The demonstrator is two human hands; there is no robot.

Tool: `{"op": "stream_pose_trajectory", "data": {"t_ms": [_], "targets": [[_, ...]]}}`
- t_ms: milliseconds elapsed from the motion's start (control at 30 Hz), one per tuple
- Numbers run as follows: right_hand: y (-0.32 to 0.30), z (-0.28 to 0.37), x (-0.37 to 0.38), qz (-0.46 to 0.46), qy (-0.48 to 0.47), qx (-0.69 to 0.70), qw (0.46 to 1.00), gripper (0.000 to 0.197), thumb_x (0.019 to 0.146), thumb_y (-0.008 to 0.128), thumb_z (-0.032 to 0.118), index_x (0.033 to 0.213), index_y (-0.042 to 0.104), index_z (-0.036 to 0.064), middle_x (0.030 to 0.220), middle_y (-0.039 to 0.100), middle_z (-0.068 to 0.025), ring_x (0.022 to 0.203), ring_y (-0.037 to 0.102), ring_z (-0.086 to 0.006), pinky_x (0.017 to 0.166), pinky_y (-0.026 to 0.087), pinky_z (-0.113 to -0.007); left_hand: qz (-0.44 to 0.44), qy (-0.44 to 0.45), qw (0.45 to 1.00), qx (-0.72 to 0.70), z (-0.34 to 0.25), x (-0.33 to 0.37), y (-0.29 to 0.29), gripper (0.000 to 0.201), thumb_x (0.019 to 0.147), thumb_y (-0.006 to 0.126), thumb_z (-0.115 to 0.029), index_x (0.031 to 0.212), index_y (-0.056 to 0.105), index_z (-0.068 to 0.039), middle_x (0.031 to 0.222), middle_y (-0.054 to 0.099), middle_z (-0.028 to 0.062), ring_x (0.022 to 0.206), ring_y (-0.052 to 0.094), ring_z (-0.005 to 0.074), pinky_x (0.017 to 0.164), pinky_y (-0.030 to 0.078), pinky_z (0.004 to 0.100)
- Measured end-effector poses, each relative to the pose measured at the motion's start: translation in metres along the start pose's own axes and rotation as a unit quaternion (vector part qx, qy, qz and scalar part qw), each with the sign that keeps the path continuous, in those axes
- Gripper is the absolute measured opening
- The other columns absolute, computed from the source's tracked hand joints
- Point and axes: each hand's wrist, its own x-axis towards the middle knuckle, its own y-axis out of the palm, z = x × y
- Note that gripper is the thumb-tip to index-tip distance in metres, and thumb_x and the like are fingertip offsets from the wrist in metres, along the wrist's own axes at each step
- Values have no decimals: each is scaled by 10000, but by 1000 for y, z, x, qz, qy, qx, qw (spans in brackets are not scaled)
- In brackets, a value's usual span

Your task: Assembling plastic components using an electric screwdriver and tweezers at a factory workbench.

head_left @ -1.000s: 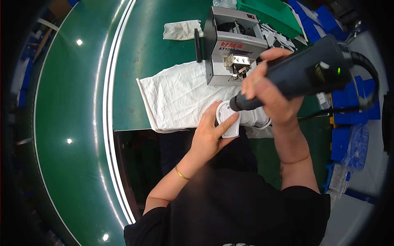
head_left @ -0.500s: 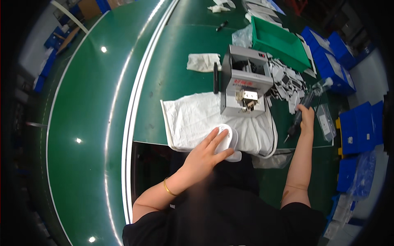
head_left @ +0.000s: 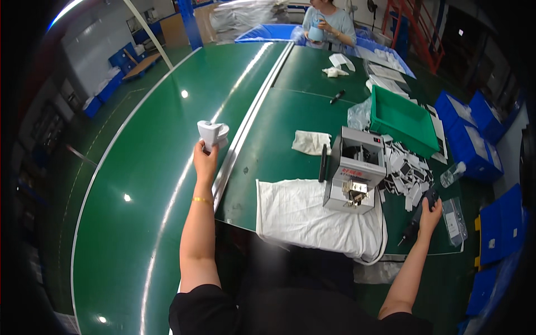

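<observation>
Above the green conveyor belt on the left, my left hand (head_left: 206, 159) grips a white plastic device (head_left: 210, 133) with a rounded, two-part body; its exact kind is unclear. My right hand (head_left: 430, 216) is closed around a black electric screwdriver (head_left: 414, 224) at the right of the bench, its thin bit pointing down toward the near edge. Between the two hands, a white cloth (head_left: 293, 209) is spread along the bench's front edge. Partly on it stands a grey metal screw feeder (head_left: 350, 184) with an open top.
A heap of small white and black pieces (head_left: 406, 174) lies right of the feeder, below a green tray (head_left: 405, 125). A clear plastic bag (head_left: 455, 222) sits beside my right hand. Blue bins (head_left: 466, 134) line the right side. Across the bench, another person (head_left: 329, 25) holds a blue object.
My left hand has carried the white device from over the cloth leftward and out above the belt. My right hand stays on the screwdriver. The view has tilted up, bringing the other person in.
</observation>
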Motion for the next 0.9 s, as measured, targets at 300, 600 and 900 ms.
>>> {"op": "stream_pose_trajectory", "data": {"t_ms": [300,600,900], "targets": [[-13,104,-78,138,-86,131,978,478,911,696,116,1352,533,31,1150,635,-82,921,574,-127,778,448,-264,-13,-5,959,283,28,14,7,693,756,808,-386,1268,598,30,1412,506,171,1348,391,354,1139,330,432],[15,196,-220,400,-174,249,865,242,835,742,91,1069,700,43,853,684,-25,744,610,-119,674,449,-275,-13,280,951,128,-47,-150,-6,510,763,789,-178,1200,595,0,1237,593,186,1168,515,393,1023,406,477],[-4,191,-293,572,-240,219,753,166,847,774,204,876,743,43,759,698,-103,619,658,-174,596,515,-290,149,276,902,298,-50,-215,0,383,923,597,-279,1275,623,-129,1388,576,49,1355,448,331,1125,297,563]]}}
